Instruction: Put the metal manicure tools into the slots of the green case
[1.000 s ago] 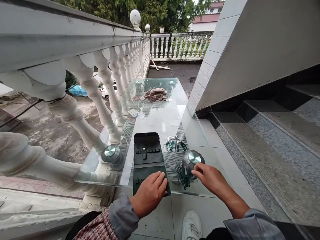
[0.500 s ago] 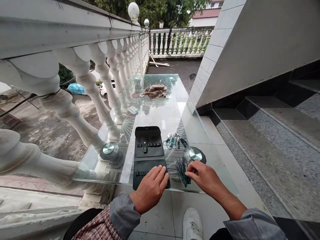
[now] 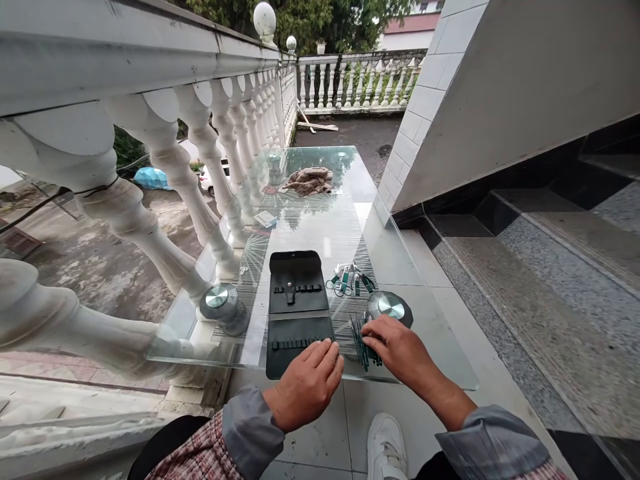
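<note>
An unfolded black manicure case (image 3: 295, 328) with elastic loops and a small strap lies on the glass table (image 3: 425, 320). My left hand (image 3: 309, 381) rests over its lower right corner, fingers stretched out and close together. To the right, a bunch of slim dark green manicure tools (image 3: 361, 340) lies near the table's front edge. My right hand (image 3: 400, 350) reaches into this bunch, thumb and forefinger pinched together; what they grip is hidden. Above the bunch lie several nail clippers (image 3: 357, 283) and small scissors (image 3: 340, 285) with green parts.
Round metal-capped table legs (image 3: 391, 305) show through the glass at right and left. A crumpled brown cloth (image 3: 310, 181) and a small white-and-blue box (image 3: 265, 219) lie farther back. White balusters (image 3: 180, 173) line the left; stone steps (image 3: 505, 287) rise on the right.
My right hand has shifted slightly left, over the slim tools. My left hand has slid a little right and down, uncovering more of the case's lower loops.
</note>
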`<state>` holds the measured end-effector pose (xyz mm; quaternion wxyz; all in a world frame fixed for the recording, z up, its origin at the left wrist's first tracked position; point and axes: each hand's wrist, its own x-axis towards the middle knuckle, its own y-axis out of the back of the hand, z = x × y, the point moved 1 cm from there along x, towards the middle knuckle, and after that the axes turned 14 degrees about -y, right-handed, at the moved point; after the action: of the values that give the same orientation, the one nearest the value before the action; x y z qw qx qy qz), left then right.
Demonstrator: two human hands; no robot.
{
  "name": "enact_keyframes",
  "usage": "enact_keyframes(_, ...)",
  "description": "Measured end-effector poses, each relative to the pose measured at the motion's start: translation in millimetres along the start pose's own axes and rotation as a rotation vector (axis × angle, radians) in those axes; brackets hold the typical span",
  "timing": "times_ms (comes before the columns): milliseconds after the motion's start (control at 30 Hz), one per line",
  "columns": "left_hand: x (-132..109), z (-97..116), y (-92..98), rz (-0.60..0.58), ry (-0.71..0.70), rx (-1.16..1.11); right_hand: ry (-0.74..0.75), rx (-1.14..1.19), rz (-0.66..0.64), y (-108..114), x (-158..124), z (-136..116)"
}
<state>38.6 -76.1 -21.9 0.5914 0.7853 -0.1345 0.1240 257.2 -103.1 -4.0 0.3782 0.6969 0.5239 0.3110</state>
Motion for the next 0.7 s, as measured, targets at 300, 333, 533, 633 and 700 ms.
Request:
enact_keyframes(300, 1, 6, 0.2, 0.031, -0.025, 0.058, -0.035, 0.039, 0.066, -2, 5, -9)
enact_keyframes(333, 1, 6, 0.0, 0.016, -0.027, 0.057, -0.045, 0.017, 0.071, -3, 7, -12)
enact_keyframes(533, -3, 9, 0.6, -0.089, -0.052, 0.045, -0.151, -0.221, 0.082, -10, 22, -28)
enact_keyframes(633, -4, 9, 5.6, -0.083, -0.063, 0.04, -0.209, -0.308, 0.062, -11, 30, -34)
enact_keyframes(700, -5, 8, 9.3, -0.072, -0.076, 0.044, -0.237, -0.347, 0.028, -11, 34, -38)
